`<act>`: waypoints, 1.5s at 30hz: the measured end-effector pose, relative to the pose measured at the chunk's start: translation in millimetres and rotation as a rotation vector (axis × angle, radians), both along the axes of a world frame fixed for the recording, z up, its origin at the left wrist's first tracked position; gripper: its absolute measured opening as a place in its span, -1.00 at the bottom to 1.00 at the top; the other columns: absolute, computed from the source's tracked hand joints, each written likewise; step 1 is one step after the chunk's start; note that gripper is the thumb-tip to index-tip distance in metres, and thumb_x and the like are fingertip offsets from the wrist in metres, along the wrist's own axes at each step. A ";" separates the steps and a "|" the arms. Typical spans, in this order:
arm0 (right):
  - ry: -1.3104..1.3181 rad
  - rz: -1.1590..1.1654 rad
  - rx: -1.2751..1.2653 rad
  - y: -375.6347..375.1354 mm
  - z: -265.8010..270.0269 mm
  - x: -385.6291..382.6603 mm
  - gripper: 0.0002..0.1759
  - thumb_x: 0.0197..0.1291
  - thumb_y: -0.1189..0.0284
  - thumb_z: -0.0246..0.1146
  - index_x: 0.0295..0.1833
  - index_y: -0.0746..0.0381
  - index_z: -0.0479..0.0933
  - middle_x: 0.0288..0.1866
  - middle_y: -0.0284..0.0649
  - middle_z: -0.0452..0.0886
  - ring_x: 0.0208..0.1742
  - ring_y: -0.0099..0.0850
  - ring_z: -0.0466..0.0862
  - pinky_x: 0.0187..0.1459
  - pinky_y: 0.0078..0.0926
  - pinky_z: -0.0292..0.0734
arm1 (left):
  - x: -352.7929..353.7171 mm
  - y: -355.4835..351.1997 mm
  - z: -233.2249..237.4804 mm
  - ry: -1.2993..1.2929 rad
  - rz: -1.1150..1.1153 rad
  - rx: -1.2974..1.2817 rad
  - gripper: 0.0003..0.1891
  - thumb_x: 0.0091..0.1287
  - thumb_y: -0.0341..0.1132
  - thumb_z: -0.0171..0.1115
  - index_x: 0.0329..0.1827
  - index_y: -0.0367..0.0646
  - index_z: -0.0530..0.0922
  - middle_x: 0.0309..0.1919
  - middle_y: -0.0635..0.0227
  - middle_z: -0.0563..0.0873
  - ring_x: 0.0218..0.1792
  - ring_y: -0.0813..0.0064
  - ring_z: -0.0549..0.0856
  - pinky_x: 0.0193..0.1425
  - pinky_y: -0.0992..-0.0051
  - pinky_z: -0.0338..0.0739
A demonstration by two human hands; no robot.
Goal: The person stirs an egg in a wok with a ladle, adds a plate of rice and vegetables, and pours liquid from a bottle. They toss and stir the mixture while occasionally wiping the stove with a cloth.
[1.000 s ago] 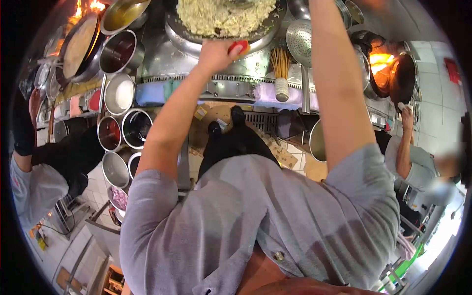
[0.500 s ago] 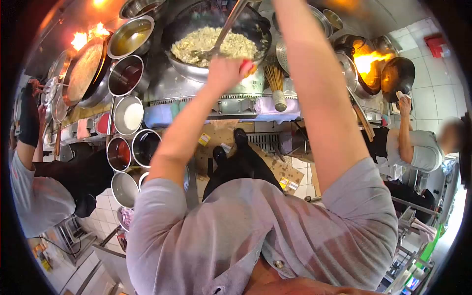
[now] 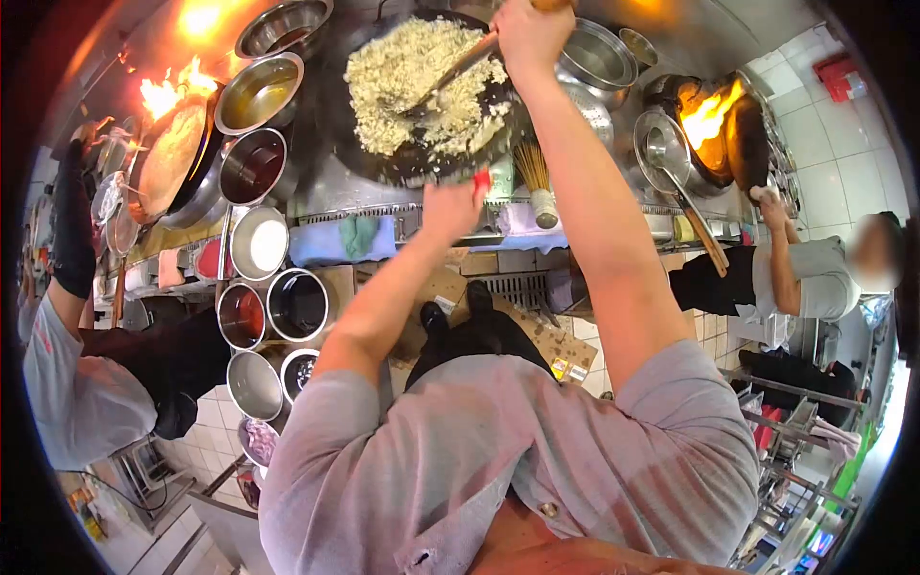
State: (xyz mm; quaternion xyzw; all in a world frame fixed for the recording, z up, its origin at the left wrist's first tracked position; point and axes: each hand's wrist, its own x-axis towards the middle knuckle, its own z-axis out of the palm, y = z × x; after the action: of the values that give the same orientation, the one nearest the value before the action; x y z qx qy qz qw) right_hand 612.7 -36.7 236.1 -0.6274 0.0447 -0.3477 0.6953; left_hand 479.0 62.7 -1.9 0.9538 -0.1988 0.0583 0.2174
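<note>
Near the top, a large dark wok (image 3: 335,144) holds fried rice (image 3: 402,67), heaped toward its far left side. My left hand (image 3: 450,213) is closed at the wok's near rim, with a bit of something red (image 3: 482,180) by the fingers. My right hand (image 3: 534,40) grips a long-handled ladle or spatula (image 3: 460,69) by its wooden handle, above the wok's right side. The tool slants down leftward, and its head is partly buried in the rice. A bamboo wok brush (image 3: 543,206) stands right of my left hand.
Metal pots (image 3: 259,242) and a bowl of yellow liquid (image 3: 259,91) line the left. Flames rise at a left wok (image 3: 172,149) and a right wok (image 3: 752,144). Co-workers (image 3: 86,383) stand on both sides. A strainer (image 3: 661,144) lies right.
The wok has tipped toward me and the rice has shifted to its far side, some of it tossed. My left hand has moved down and slightly right; my right hand has come into view.
</note>
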 end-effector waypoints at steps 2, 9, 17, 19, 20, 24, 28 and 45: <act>-0.218 0.092 -0.035 -18.8 -17.7 16.8 -0.84 0.39 0.45 0.19 -0.28 0.19 0.38 -0.50 -0.31 0.45 -0.58 -0.46 0.47 -0.55 -0.45 0.38 | -34.9 9.9 16.3 0.197 -0.152 0.112 -0.49 0.52 0.14 -0.06 -0.31 -0.03 0.70 -0.45 0.15 0.75 -0.36 0.06 0.75 -0.05 0.03 0.52; 0.013 -0.200 -0.194 10.0 78.1 -39.9 -0.74 0.39 0.40 0.21 -0.39 0.18 0.37 -0.55 -0.33 0.42 -0.53 -0.49 0.45 -0.48 -0.46 0.35 | 45.6 28.9 118.8 0.071 -0.105 0.072 -0.44 0.50 0.20 -0.08 -0.29 -0.02 0.74 -0.48 0.17 0.76 -0.39 0.15 0.77 -0.04 0.08 0.58; 0.271 0.140 -0.197 -19.9 72.6 -42.6 -0.81 0.37 0.35 0.25 -0.20 0.21 0.43 -0.47 -0.35 0.52 -0.57 -0.51 0.47 -0.53 -0.40 0.38 | -27.2 33.5 135.2 0.189 -0.150 0.115 -0.45 0.49 0.17 -0.06 -0.36 -0.01 0.75 -0.48 0.08 0.75 -0.39 0.15 0.76 0.00 0.06 0.58; 0.166 0.117 0.015 -18.1 103.7 -65.7 -0.79 0.37 0.35 0.25 -0.25 0.22 0.43 -0.56 -0.38 0.46 -0.63 -0.51 0.44 -0.60 -0.46 0.33 | 6.9 35.3 175.1 0.255 -0.109 0.065 -0.43 0.48 0.18 -0.04 -0.43 -0.04 0.72 -0.49 0.09 0.75 -0.40 0.14 0.76 -0.20 0.14 0.63; 0.011 0.132 0.101 -24.5 101.8 -60.4 -0.79 0.37 0.36 0.25 -0.26 0.24 0.43 -0.56 -0.37 0.46 -0.62 -0.51 0.45 -0.61 -0.47 0.32 | 35.5 34.0 176.9 0.211 -0.088 0.015 -0.42 0.48 0.18 -0.03 -0.46 -0.06 0.70 -0.51 0.10 0.74 -0.42 0.14 0.76 -0.31 0.18 0.62; 0.120 -0.031 -0.009 5.1 -2.1 -40.3 -0.81 0.42 0.42 0.18 -0.07 0.26 0.32 -0.51 -0.34 0.46 -0.49 -0.50 0.52 -0.45 -0.49 0.44 | 18.6 12.7 2.3 -0.224 0.039 -0.013 -0.48 0.49 0.13 -0.04 -0.39 -0.01 0.73 -0.57 0.15 0.72 -0.50 0.14 0.74 -0.03 0.01 0.53; 0.031 0.115 -0.064 -15.5 21.7 -56.3 -0.81 0.44 0.40 0.19 -0.22 0.19 0.35 -0.56 -0.40 0.42 -0.55 -0.53 0.45 -0.51 -0.52 0.34 | -60.6 21.5 21.5 -0.130 -0.169 0.039 -0.52 0.46 0.08 0.01 -0.35 -0.09 0.73 -0.34 0.05 0.78 -0.14 0.12 0.77 0.21 0.04 0.44; -0.217 0.524 0.009 -24.1 96.7 -114.1 -0.79 0.42 0.48 0.18 -0.30 0.14 0.32 -0.56 -0.46 0.32 -0.61 -0.63 0.32 -0.56 -0.59 0.29 | 8.6 37.0 162.9 0.074 -0.145 0.068 -0.41 0.50 0.16 -0.08 -0.39 -0.10 0.71 -0.50 0.21 0.76 -0.42 0.13 0.76 -0.20 0.12 0.60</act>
State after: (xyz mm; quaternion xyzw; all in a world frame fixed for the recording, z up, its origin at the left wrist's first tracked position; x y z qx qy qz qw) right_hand 498.6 -60.8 332.8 -0.5736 -0.1922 -0.2212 0.7649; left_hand 487.6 99.7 161.0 0.9453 -0.2612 0.0003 0.1955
